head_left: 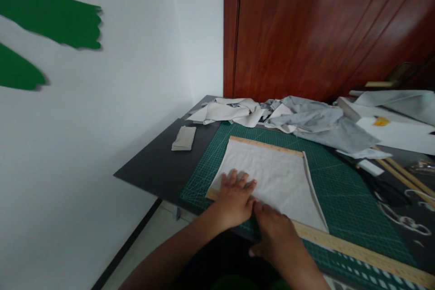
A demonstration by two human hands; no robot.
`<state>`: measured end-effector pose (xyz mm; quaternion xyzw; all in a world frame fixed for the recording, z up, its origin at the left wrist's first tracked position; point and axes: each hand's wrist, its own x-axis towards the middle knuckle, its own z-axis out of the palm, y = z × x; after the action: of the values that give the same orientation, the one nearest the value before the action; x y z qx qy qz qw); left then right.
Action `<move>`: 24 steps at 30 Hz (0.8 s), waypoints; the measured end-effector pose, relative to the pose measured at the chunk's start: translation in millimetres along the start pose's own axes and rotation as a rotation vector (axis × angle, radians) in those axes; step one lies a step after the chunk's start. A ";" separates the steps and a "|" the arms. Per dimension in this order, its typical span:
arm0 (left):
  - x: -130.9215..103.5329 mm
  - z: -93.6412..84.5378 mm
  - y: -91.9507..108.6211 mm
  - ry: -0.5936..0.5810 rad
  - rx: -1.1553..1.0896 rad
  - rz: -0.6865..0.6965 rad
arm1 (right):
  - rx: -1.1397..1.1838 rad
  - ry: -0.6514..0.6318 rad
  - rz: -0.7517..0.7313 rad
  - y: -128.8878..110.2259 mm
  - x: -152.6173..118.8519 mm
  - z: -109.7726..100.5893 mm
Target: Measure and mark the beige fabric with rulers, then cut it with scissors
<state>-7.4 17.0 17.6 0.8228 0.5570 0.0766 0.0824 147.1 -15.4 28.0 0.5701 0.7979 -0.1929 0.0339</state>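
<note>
A piece of white fabric (272, 170) lies on a green cutting mat (340, 181). My left hand (234, 197) rests flat on its near left part, fingers spread. Beside it, my right hand (277, 229) lies over the near edge, with its fingertips on the fabric and its thumb held apart below. A long wooden ruler (360, 244) runs along this near edge, partly covered by the fabric and my hands. Another wooden strip (267, 145) lies at the far edge. The fabric's right side looks folded or raised into a narrow rim.
Crumpled white and grey fabric scraps (306, 115) are heaped along the back. A small folded cloth (184, 138) lies on the dark table (152, 158) at left. Scissors (404, 222), wooden sticks (411, 176) and a white box (397, 129) are at right. A white wall borders the left.
</note>
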 end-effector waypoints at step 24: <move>177.5 -10.4 -142.6 0.301 0.028 -0.053 | -0.171 0.318 -0.069 18.4 23.0 64.7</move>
<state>-73.4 234.7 2.4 0.7883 0.5854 0.1891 -0.0116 145.3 -12.1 -43.0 0.5607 0.8258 -0.0327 -0.0509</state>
